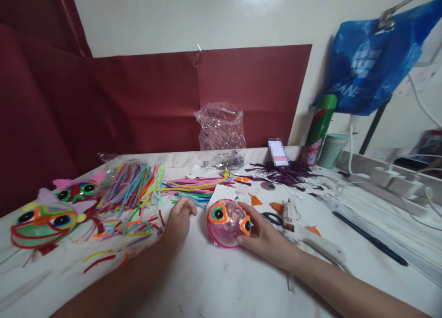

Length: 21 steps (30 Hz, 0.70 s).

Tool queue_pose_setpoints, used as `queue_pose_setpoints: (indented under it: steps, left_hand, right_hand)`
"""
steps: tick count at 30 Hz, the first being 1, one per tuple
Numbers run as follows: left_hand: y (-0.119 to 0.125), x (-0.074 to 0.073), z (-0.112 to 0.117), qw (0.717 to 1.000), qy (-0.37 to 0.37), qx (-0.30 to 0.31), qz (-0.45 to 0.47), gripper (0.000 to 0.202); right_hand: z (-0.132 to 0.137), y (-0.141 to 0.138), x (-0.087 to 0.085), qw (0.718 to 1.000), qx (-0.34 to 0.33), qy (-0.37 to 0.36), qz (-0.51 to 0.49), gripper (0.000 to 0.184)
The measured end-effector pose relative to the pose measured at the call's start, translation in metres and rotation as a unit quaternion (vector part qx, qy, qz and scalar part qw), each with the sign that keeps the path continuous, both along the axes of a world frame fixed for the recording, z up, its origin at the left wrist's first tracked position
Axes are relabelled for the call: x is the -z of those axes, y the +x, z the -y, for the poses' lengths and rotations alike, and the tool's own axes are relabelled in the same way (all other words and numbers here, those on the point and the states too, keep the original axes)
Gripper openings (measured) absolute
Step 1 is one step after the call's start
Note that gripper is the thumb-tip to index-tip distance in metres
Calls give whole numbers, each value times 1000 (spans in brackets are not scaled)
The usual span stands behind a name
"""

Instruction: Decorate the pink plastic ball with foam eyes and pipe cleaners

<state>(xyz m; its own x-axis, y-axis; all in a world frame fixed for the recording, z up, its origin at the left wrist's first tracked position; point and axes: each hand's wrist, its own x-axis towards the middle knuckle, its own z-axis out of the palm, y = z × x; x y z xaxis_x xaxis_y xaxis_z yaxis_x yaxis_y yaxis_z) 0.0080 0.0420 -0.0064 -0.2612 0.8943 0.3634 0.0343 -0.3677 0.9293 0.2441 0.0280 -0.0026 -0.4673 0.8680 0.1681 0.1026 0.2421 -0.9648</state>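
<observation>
My right hand [264,237] is wrapped round the right side of a round pink see-through craft ball [229,232] with two big orange-rimmed eyes. The ball rests on the white table, with a sheet of white paper [221,193] behind it. To its left my left hand [180,219] hovers with its fingers curled together; whatever lies in them, if anything, is hidden. Near my right hand are a white glue gun [319,244], scissors with black handles [272,218] and an orange felt scrap [255,199].
Bundles of coloured pipe cleaners [134,184] lie at the left, beside two finished-looking owl faces [43,223]. Dark purple strands [286,173] lie under a phone [278,153] at the back. Clear sticks [376,230], a dark pen [371,238] and power adapters [397,182] line the right.
</observation>
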Motion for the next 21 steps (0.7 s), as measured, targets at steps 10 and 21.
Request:
queue_pose_setpoints:
  steps: [10, 21]
  left_hand:
    - [-8, 0, -5, 999, -26, -15, -11, 27]
    - [31, 8, 26, 967, -101, 230, -30, 101]
  right_hand:
    - [-4, 4, 4, 998, 13, 33, 42, 87]
    - [-2, -3, 10, 999, 3, 54, -1, 76]
